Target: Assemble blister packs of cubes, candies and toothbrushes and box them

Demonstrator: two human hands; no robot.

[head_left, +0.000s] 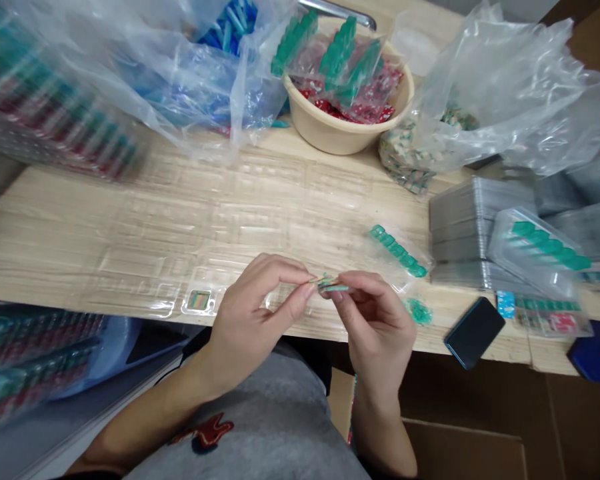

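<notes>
Both hands (380, 323) pinch small greenish pieces (336, 288); a phone (475, 333) lies on the table (40, 247).

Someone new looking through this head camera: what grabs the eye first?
Probably the cream bowl on the far side of the table, heaped with red packets and green strips. Next, the left hand and right hand, close together, pinching small greenish pieces. The black phone lies to their right.
</notes>
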